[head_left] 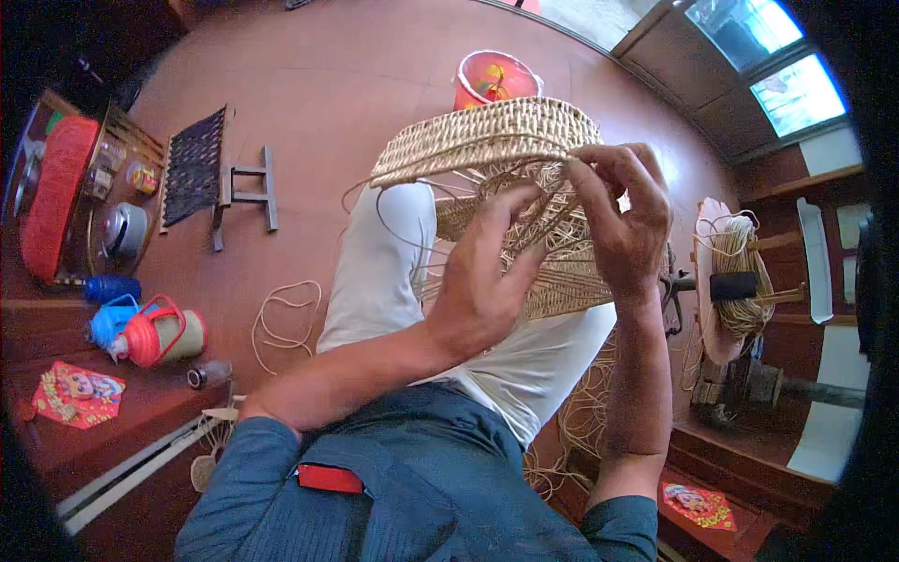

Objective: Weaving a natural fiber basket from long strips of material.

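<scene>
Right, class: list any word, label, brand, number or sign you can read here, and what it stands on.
Nothing can be read clearly.
Left red sheet: yellow marks, too small to read.
Right red sheet: yellow marks, too blurred to read.
Woven piece: no lettering visible.

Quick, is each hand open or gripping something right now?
Left hand: among the loose strands; grip can't be told.
Right hand: closed, pinching the woven piece.

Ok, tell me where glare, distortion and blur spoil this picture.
In the head view, the window panes at upper right wash out to near white; in the head view, the floor has a pale glare patch beyond the right hand; also in the head view, the floor's edge bends, the corners go black, and the left forearm looks slightly soft.
</scene>
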{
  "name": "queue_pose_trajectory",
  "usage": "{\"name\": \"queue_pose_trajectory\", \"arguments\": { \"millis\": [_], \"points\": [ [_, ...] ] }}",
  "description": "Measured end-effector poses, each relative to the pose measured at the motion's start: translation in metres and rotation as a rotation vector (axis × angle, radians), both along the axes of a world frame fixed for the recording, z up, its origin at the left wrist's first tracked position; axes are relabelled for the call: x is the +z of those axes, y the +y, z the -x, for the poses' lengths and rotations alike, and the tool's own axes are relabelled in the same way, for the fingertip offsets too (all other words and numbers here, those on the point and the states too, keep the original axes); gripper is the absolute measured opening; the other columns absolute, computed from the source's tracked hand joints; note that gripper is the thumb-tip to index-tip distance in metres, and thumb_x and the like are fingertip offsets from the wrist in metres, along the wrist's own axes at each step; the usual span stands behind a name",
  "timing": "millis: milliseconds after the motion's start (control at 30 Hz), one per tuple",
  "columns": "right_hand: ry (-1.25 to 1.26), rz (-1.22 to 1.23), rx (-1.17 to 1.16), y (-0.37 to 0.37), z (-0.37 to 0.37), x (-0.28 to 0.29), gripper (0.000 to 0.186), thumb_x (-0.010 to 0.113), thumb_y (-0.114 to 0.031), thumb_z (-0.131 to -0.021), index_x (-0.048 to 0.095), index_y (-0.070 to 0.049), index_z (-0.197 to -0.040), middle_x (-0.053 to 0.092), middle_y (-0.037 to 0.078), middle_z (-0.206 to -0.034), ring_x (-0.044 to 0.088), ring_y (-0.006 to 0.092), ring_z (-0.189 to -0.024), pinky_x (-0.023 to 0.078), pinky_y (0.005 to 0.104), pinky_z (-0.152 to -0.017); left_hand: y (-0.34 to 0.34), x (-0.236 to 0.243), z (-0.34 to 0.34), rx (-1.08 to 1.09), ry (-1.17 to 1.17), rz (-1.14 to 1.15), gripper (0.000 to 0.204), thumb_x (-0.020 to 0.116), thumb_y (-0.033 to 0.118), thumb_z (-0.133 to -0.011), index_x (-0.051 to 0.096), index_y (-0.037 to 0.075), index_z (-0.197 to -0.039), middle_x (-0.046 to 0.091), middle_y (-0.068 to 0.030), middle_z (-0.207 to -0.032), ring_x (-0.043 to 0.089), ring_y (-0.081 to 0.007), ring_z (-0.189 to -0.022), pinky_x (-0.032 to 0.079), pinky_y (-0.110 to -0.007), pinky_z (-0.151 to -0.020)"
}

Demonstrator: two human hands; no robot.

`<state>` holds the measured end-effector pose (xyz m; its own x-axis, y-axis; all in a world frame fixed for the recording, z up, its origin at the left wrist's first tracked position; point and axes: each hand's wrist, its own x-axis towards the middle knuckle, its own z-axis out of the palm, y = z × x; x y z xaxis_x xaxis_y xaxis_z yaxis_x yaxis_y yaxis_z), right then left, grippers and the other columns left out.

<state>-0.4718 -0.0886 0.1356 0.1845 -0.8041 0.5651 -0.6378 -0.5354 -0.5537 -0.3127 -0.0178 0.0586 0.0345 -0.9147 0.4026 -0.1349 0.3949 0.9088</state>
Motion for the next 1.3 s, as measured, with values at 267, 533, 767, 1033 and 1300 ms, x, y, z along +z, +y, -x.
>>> {"name": "queue_pose_trajectory", "arguments": {
  "millis": [267,533,767,1033,1300],
  "points": [
    [-0.007,-0.031,-0.003,-0.022,-0.003,-0.007,0.011,0.081,-0.015,-0.092,0.080,-0.005,-0.098,0.071,0.010,-0.090,0.071,0.0204,-0.079,0.056,0.0354,-0.073,-0.053,0.002,0.058,0.092,0.686,-0.211,0.033,0.067,0.008,-0.105,0.064,-0.004,-0.135,0.072,-0.0170,-0.130,0.068,-0.0251,-0.120,0.052,-0.039,-0.108],
    [-0.053,-0.040,0.007,-0.024,-0.001,-0.013,0.011,0.081,-0.012,-0.091,0.078,-0.004,-0.097,0.071,0.010,-0.090,0.071,0.0209,-0.081,0.057,0.0355,-0.076,-0.066,0.012,0.063,0.123,0.726,-0.295,0.025,0.067,0.016,-0.107,0.071,-0.006,-0.118,0.077,-0.0137,-0.106,0.073,-0.0220,-0.098,0.057,-0.037,-0.092],
    [-0.061,-0.039,-0.011,-0.023,-0.001,-0.013,0.011,0.080,-0.012,-0.091,0.078,-0.004,-0.099,0.070,0.010,-0.092,0.072,0.0213,-0.083,0.058,0.0359,-0.077,-0.051,-0.005,0.028,0.165,-0.216,0.093,0.031,0.071,0.019,-0.101,0.061,-0.004,-0.120,0.065,-0.0250,-0.115,0.069,-0.0446,-0.103,0.057,-0.049,-0.089],
    [-0.088,-0.004,0.026,-0.027,0.001,-0.018,0.011,0.081,-0.010,-0.090,0.077,-0.006,-0.100,0.070,0.010,-0.095,0.074,0.0207,-0.085,0.059,0.0349,-0.077,-0.048,-0.014,0.009,0.198,-0.407,0.243,0.020,0.070,0.006,-0.101,0.063,0.002,-0.119,0.059,-0.0212,-0.117,0.065,-0.0429,-0.104,0.057,-0.051,-0.088],
    [-0.084,-0.018,0.033,-0.028,0.005,-0.019,0.011,0.081,-0.010,-0.090,0.077,-0.006,-0.099,0.069,0.009,-0.093,0.073,0.0200,-0.083,0.059,0.0337,-0.076,-0.050,-0.018,-0.001,0.029,-0.209,0.193,0.016,0.075,0.011,-0.099,0.066,0.004,-0.110,0.068,-0.0158,-0.112,0.070,-0.0365,-0.105,0.058,-0.047,-0.087]
  ]
}}
